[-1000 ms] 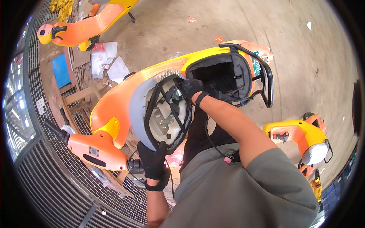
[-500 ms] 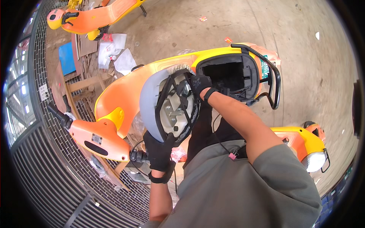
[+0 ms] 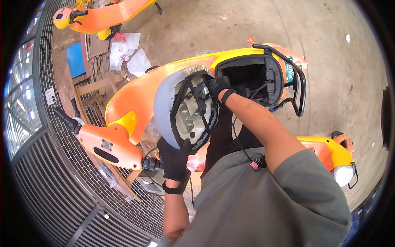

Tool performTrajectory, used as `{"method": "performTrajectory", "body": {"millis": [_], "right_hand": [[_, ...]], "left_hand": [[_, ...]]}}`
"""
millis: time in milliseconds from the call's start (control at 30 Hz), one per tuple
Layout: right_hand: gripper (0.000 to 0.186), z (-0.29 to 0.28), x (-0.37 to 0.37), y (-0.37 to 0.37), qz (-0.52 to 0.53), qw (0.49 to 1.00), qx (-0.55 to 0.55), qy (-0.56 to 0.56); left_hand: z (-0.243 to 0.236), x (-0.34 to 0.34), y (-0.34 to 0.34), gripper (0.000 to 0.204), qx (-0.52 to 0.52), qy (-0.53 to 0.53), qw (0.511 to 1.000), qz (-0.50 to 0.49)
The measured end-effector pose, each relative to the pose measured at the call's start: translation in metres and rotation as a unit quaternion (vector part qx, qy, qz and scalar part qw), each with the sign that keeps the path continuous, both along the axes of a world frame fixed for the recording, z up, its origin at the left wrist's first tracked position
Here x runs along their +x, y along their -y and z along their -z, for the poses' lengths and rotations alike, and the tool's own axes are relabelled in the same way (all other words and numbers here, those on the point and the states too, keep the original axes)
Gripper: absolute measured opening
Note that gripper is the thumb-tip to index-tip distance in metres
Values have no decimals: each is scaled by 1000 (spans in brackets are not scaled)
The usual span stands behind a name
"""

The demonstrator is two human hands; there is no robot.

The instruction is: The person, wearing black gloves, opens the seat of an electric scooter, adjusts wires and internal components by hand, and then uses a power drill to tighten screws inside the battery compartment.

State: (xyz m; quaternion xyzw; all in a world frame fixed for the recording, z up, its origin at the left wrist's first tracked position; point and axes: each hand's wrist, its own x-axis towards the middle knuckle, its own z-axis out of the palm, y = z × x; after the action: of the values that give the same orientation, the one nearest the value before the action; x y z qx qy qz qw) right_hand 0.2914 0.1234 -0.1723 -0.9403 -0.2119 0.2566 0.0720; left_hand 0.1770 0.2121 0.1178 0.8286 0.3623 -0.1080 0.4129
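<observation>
A scooter seat [image 3: 165, 109] with a grey-blue cover is tipped on its side, showing its pale underside with a metal bracket [image 3: 190, 118] and black edging and straps. My left hand [image 3: 175, 159], in a black glove, is closed on the seat's lower rim, thumb on the inner side. At the upper right rim my right hand [image 3: 218, 87], also black-gloved, has its fingers curled over the edging; what lies under the fingertips is hidden. Behind the seat stands an orange and yellow scooter [image 3: 135, 95], its black storage compartment [image 3: 247, 78] uncovered.
A black rear rack [image 3: 302, 88] rounds the scooter's tail, and its handlebar [image 3: 109, 146] lies to the left. Other scooters stand at the upper left [image 3: 101, 18] and lower right [image 3: 325, 152]. Wooden boards [image 3: 94, 87] and white sheets [image 3: 137, 61] lie at the left near a slatted metal barrier [image 3: 49, 193].
The whole scene has shifted slightly to the right in view. Both hands keep their hold on the seat, which hardly moves relative to the scooter.
</observation>
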Motion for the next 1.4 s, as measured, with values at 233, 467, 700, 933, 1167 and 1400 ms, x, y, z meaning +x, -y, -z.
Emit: {"method": "performTrajectory", "body": {"millis": [233, 467, 700, 933, 1167, 1400], "right_hand": [[20, 4, -7, 2, 63, 997, 52, 1], [19, 51, -15, -12, 141, 982, 105, 66], [16, 13, -7, -3, -18, 999, -7, 49], [15, 33, -9, -13, 43, 999, -17, 18], [18, 23, -12, -2, 143, 986, 76, -28], [16, 33, -14, -14, 126, 991, 32, 6]], "left_hand": [[2, 0, -3, 38, -57, -6, 998, -25], [13, -11, -13, 52, 33, -47, 996, 62], [8, -6, 1, 61, -58, -51, 995, -57], [2, 1, 8, 70, -77, 37, 996, 14], [0, -3, -4, 62, -114, -7, 993, -22], [-7, 5, 5, 53, -125, 4, 992, -29]]}}
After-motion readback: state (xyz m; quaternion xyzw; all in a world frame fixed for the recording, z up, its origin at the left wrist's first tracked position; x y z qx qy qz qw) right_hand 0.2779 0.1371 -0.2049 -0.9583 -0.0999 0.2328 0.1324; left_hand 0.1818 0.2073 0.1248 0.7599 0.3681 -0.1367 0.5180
